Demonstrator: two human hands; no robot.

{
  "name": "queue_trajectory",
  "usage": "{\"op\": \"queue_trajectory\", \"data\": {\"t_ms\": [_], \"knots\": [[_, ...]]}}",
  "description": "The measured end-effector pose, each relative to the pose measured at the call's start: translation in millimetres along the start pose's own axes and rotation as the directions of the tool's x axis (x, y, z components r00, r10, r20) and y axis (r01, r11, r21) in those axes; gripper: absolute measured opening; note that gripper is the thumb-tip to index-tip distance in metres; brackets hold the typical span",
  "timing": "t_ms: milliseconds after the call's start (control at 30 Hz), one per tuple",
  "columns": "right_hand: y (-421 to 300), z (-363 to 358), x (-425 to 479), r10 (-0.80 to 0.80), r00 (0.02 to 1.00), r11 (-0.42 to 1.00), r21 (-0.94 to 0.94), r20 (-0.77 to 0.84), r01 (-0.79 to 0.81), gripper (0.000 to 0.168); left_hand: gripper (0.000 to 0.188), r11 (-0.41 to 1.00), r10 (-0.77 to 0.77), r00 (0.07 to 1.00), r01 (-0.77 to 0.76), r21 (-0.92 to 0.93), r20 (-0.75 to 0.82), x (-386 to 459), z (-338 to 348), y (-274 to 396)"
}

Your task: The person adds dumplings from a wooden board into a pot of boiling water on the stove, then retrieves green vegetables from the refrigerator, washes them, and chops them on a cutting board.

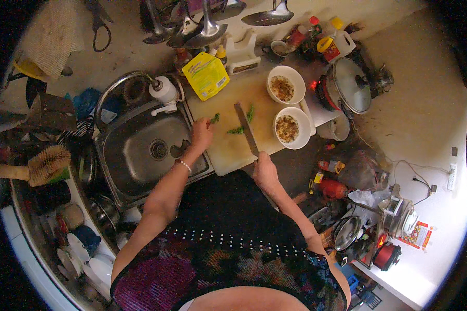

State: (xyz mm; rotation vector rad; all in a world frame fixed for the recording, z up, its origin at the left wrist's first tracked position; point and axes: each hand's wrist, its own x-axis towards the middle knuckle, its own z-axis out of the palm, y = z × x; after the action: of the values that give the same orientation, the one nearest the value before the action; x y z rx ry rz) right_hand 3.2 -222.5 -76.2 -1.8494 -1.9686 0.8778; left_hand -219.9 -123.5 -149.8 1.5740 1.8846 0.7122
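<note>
My right hand grips the handle end of a kitchen knife, whose blade points away from me across a pale cutting board. Chopped green herb lies left of the blade, and another green piece lies along its right side. At the board's left edge my left hand has its fingers curled, with a small herb sprig at the fingertips. Two white bowls, a far one and a near one, stand at the board's right end with brown, crumbly seasoning in them.
A steel sink with a white tap adjoins the board on the left. Behind the board stands a yellow pouch. A glass-lidded pot sits at the right. Ladles hang overhead.
</note>
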Motion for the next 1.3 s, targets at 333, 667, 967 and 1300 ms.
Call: {"op": "queue_trajectory", "data": {"t_ms": [333, 667, 967, 1300], "knots": [[30, -31, -42, 0.235, 0.965, 0.970, 0.085, -0.117, -0.226, 0.022, 0.016, 0.917, 0.352, 0.936, -0.340, 0.207, -0.023, 12, 81, 68], [15, -34, -10, 0.061, 0.994, 0.998, 0.030, 0.088, -0.064, 0.017, 0.036, 0.910, 0.345, 0.923, -0.373, 0.180, 0.171, -18, 48, -1], [2, 21, 40, -0.057, 0.979, 0.991, -0.111, 0.198, 0.080, 0.024, 0.033, 0.884, 0.447, 0.894, -0.439, 0.162, -0.019, -32, 29, 12], [4, 32, 54, -0.160, 0.971, 0.969, -0.159, 0.179, 0.189, 0.023, 0.008, 0.882, 0.389, 0.892, -0.433, 0.185, 0.230, -17, 35, -10]]}}
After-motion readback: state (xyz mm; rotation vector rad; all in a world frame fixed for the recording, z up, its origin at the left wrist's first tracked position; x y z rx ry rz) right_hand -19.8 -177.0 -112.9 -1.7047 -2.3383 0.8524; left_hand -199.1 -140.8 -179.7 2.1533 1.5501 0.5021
